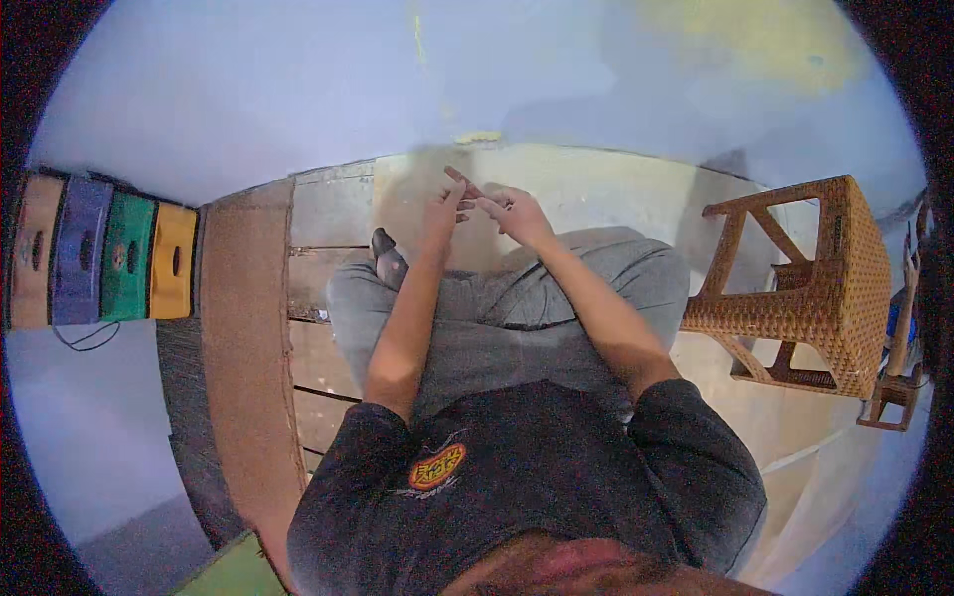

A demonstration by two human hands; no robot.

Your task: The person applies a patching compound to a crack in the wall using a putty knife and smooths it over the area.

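Observation:
A thin reddish-brown stick-like piece (456, 177) slants between my hands, above my crossed legs; its exact kind is too small to make out. My left hand (446, 211) pinches it near the middle, with the lower fingers loosely curled. At its lower right end, the thumb and fingertips of my right hand (519, 217) close on it. Both forearms reach forward over my grey trousers (497, 343). A dark item (382, 241), perhaps footwear, shows beside my left wrist.
A brown woven-pattern stool (863, 288) lies on its side at the right. On the left stands a drawer unit with coloured fronts, one of them yellow (173, 262). A brown board or mat (243, 328) runs along the floor beside it. A pale wall (298, 89) rises ahead.

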